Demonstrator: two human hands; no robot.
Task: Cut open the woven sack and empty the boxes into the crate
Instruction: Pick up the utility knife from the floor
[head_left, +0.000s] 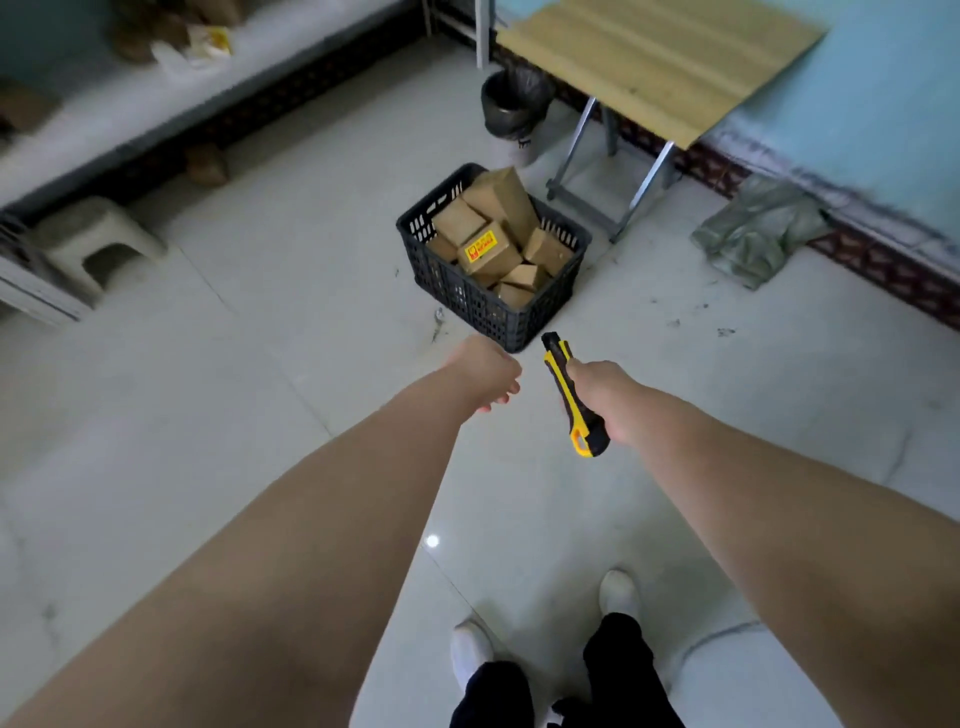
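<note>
A black slotted plastic crate stands on the tiled floor ahead of me, holding several brown cardboard boxes, one with a yellow and red label. A crumpled grey-green woven sack lies flat by the right wall. My right hand is closed around a yellow and black utility knife, its tip pointing toward the crate. My left hand hangs beside it with loosely curled fingers and holds nothing. Both hands hover just short of the crate's near corner.
A folding table with a wooden top stands behind the crate, a bin with a black liner next to it. A plastic stool and a low shelf are at the left. My feet are below.
</note>
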